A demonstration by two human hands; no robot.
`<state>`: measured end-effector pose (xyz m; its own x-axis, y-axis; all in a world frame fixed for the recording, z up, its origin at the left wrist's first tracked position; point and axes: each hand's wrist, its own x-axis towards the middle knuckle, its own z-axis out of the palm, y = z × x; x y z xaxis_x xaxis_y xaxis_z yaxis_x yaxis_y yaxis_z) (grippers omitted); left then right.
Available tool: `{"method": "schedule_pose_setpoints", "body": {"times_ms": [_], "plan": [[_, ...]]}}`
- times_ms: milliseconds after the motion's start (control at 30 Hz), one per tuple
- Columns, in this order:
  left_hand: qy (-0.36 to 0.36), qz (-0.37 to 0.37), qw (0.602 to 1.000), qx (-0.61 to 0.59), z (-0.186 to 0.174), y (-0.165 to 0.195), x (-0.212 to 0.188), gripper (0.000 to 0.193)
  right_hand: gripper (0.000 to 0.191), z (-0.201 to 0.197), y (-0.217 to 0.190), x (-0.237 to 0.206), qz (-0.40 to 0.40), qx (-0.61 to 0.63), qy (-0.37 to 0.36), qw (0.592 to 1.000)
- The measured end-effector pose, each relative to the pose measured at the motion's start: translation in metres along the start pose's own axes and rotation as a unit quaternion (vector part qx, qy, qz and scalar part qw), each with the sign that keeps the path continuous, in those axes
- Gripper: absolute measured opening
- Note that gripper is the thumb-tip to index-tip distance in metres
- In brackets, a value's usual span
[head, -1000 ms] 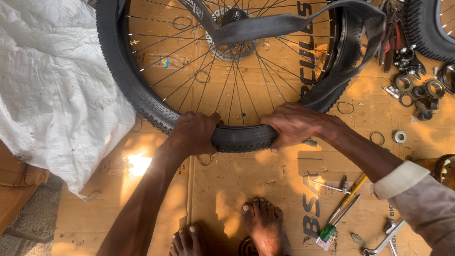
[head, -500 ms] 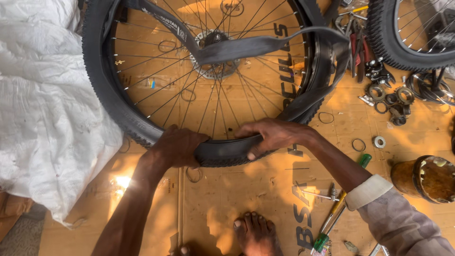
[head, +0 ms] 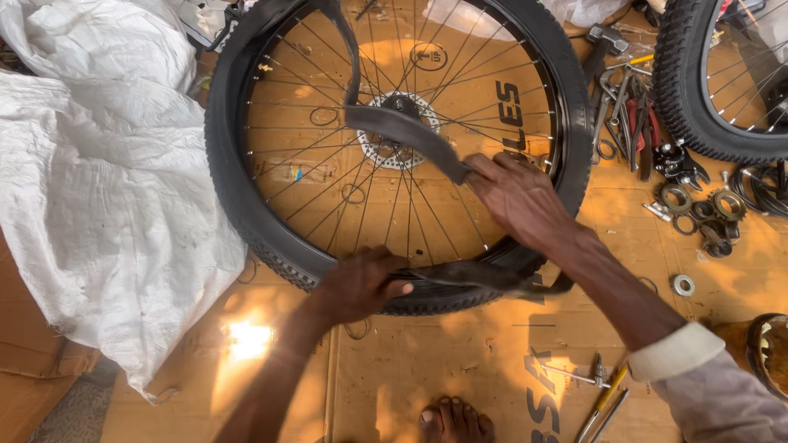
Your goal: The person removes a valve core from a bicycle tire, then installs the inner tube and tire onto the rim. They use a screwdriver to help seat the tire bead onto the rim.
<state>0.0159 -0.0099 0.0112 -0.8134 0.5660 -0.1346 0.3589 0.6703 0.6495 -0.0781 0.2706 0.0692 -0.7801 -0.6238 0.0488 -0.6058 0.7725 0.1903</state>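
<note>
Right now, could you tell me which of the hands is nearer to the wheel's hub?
The right hand: it lies over the spokes just right of the hub, holding the inner tube. The left hand is down at the tyre's bottom edge.

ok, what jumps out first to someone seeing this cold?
The big spoked bicycle wheel lying flat on cardboard mid-frame, a loose black inner tube draped across its hub. The left hand presses the tyre's near edge; the right hand grips the tube. A white sack lies left, scattered tools right.

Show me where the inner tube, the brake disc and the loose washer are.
inner tube (head: 410, 131): head view, on the flat strip crossing the spokes.
brake disc (head: 386, 152): head view, on its perforated ring left of the hub.
loose washer (head: 683, 285): head view, on its metal ring on the cardboard.
</note>
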Motion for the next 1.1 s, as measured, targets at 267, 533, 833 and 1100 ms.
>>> {"method": "schedule_pose_setpoints", "body": {"times_ms": [267, 533, 833, 1100], "plan": [[0.131, -0.055, 0.989, 0.036, 0.023, 0.016, 0.000, 0.023, 0.033, -0.059, 0.103, -0.001, 0.192, 0.097, 0.331, 0.919], [0.106, -0.063, 0.991, 0.054, 0.020, 0.018, 0.005, 0.023, 0.043, -0.010, 0.112, -0.023, 0.351, 0.079, 0.080, 0.930], [0.007, -0.122, 0.990, 0.070, -0.012, 0.001, 0.002, 0.021, 0.064, 0.015, 0.024, -0.014, -0.118, 0.088, -0.039, 0.988], [0.007, -0.135, 0.991, -0.013, -0.029, -0.005, -0.005, 0.022, 0.036, 0.048, 0.035, -0.062, -0.018, 0.099, -0.162, 0.982]]}}
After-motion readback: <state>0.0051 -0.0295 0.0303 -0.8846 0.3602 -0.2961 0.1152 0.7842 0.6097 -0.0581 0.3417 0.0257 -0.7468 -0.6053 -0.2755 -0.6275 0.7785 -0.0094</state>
